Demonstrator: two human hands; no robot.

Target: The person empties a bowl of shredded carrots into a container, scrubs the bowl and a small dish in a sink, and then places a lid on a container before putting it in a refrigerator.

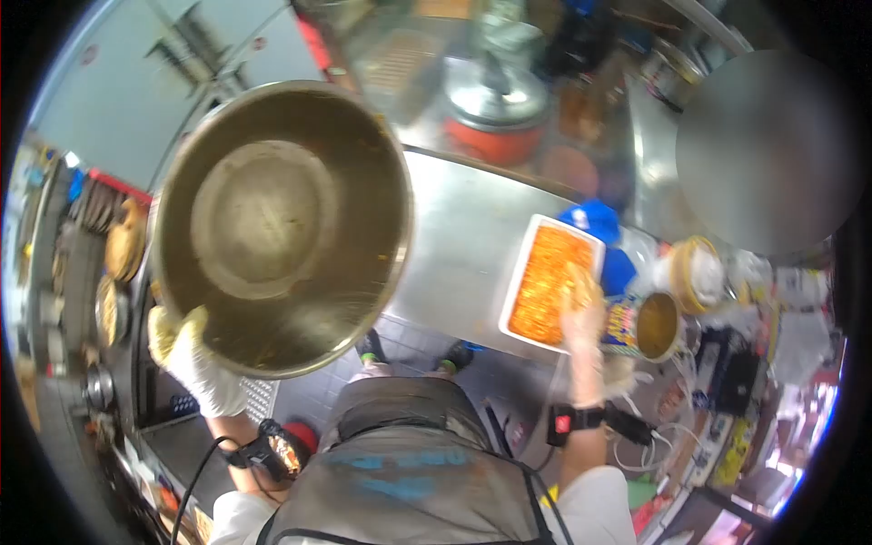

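A large metal mixing bowl (272, 218) fills the left side of the view, its inside facing me with a few food bits stuck to it. My left hand (186, 359), in a stained whitish glove, is closed on the bowl's lower left rim. To the right, a white rectangular tray (505, 320) on the metal counter holds orange shredded food (549, 272). My right hand (583, 309), in a thin glove, lies over the tray's right edge. Its fingers are stretched out and touch the food.
Behind the steel counter (454, 245) stands a red pot with a silver lid (495, 113). Blue plastic (595, 222) and an open can (656, 327) sit right of the tray. White cables (649, 450) hang at the lower right. Grey cabinets (136, 82) stand upper left.
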